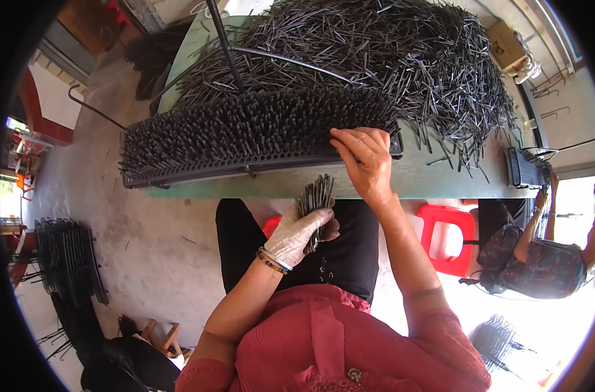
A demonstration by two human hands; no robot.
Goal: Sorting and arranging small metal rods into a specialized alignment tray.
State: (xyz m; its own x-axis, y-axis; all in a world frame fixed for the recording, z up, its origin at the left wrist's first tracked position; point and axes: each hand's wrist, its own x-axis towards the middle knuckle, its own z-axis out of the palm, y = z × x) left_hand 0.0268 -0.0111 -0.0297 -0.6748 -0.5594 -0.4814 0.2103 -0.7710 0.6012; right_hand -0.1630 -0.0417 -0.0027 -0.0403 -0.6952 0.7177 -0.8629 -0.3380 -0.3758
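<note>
My left hand (291,239), in a whitish glove, is closed round an upright bundle of thin dark rods (317,199) in front of the table edge. A long black perforated rack (245,130) lies across the near side of the table, densely filled with upright dark pieces. A row of bare holes shows along its near edge. My bare right hand (368,163) is over the rack's right end, thumb and fingertips drawn together among the pieces. What they pinch, if anything, is hidden.
Behind the rack, loose dark rods (376,59) are heaped on the green table (422,186). Metal bars (225,46) rise from the rack. At right are a red stool (467,225), a co-worker (539,264) with a smaller rack (525,168), and a cardboard box (505,47). Black racks (65,255) stand left.
</note>
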